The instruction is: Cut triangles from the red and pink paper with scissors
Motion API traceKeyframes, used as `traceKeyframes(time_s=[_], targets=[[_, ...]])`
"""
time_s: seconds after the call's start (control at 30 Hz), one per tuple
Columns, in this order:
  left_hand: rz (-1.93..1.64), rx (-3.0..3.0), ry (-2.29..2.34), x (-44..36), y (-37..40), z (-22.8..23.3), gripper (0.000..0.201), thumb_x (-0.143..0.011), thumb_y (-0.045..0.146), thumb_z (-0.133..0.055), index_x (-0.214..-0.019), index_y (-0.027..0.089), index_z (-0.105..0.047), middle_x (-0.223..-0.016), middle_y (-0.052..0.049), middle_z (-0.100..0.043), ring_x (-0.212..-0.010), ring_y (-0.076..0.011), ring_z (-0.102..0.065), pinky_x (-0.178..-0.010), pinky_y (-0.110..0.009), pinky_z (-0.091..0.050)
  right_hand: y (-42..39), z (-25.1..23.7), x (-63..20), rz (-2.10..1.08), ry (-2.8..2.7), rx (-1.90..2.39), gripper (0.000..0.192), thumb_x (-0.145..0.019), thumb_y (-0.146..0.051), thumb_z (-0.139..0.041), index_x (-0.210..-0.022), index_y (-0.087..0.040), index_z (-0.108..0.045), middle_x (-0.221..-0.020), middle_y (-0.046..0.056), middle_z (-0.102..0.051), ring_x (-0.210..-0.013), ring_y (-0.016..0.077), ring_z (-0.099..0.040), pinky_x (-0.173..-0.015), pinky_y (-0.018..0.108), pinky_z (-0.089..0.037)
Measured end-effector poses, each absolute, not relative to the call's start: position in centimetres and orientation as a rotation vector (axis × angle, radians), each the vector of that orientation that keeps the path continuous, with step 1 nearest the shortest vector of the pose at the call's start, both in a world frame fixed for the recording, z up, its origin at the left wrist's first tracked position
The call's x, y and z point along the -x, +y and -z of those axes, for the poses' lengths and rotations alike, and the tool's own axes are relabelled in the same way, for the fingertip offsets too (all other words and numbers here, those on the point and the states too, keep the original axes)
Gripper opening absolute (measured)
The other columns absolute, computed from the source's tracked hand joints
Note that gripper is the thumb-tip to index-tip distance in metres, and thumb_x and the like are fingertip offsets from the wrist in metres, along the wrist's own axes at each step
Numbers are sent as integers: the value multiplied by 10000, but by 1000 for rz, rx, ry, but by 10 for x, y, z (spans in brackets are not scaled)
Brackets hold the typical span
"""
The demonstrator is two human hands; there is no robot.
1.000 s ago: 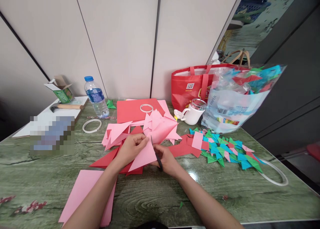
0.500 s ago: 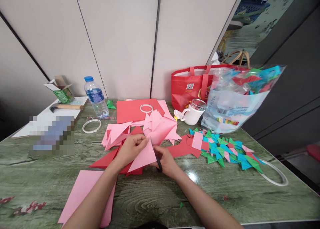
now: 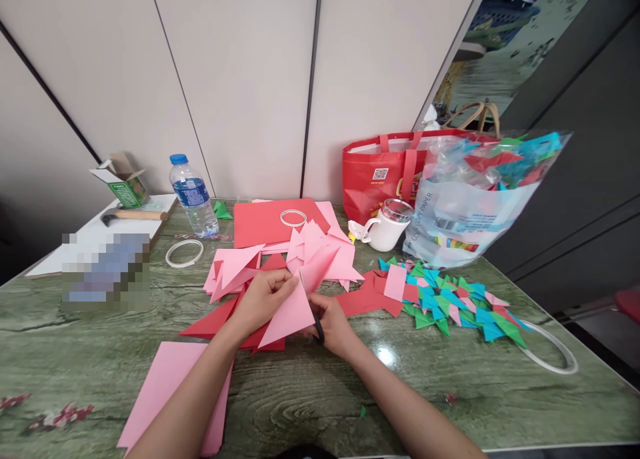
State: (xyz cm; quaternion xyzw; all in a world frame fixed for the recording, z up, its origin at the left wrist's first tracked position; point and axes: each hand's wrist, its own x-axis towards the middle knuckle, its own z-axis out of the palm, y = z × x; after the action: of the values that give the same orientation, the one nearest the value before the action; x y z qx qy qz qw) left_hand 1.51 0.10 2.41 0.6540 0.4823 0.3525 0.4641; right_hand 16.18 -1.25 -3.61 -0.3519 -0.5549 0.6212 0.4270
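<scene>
My left hand (image 3: 263, 299) pinches a folded pink paper (image 3: 295, 309) by its top edge above the green table (image 3: 310, 392). My right hand (image 3: 333, 322) grips black-handled scissors (image 3: 316, 325), whose blade runs up into the pink paper's upper right part. Behind the hands lies a heap of pink paper triangles (image 3: 320, 252) on red sheets (image 3: 270, 220). Red triangles (image 3: 215, 320) spread under my left wrist.
A pink sheet stack (image 3: 165, 385) lies front left. Small blue, green and pink triangles (image 3: 450, 302) are piled to the right, near a plastic bag (image 3: 475, 192), a white mug (image 3: 385, 229) and a red tote (image 3: 385, 169). A water bottle (image 3: 193, 195) and tape rings (image 3: 184, 252) stand left.
The scissors have advanced a little up into the pink paper, and the cut flap now droops slightly lower. Both hands stay almost in place.
</scene>
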Motion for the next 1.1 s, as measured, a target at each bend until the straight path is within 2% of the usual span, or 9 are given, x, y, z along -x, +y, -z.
traceKeyframes(time_s=[0.23,0.43,0.73,0.93,1.1], targets=[[-914,-1670,1196,-15,2,-23,359,-820,412,-406,-558,179,-325,-549,47,-311,-503,-79,-287,-446,-202,-211,-14,32,-162,-1580,-1412,865,231,-551,-241,-730,-732,-145,-622,-519,-42,-548,-430,85,-444,-424,203,-378],[-859,-1728,1177,-16,1,-23,362,-815,389,-421,-546,180,-296,-552,44,-287,-508,-77,-261,-445,-209,-196,-13,33,-160,-1533,-1393,767,299,-526,-298,-769,-742,-156,-619,-681,15,-651,-661,179,-597,-607,268,-468],[-844,-1739,1180,-16,2,-19,366,-815,418,-410,-556,181,-307,-560,38,-289,-521,-84,-270,-446,-211,-201,-14,34,-158,-1546,-1351,776,285,-518,-309,-770,-712,-163,-619,-644,8,-654,-678,205,-614,-584,288,-488],[-852,-1754,1178,-17,2,-19,359,-812,399,-411,-551,182,-294,-559,37,-284,-523,-84,-272,-449,-213,-198,-13,37,-157,-1530,-1332,789,234,-535,-276,-753,-670,-158,-603,-566,-14,-613,-583,169,-582,-543,266,-467],[-860,-1722,1206,-15,-1,-27,378,-798,407,-429,-537,182,-274,-546,41,-272,-512,-78,-255,-442,-210,-189,-12,42,-158,-1509,-1350,872,204,-551,-265,-731,-616,-166,-565,-446,-61,-509,-405,91,-444,-415,208,-370]])
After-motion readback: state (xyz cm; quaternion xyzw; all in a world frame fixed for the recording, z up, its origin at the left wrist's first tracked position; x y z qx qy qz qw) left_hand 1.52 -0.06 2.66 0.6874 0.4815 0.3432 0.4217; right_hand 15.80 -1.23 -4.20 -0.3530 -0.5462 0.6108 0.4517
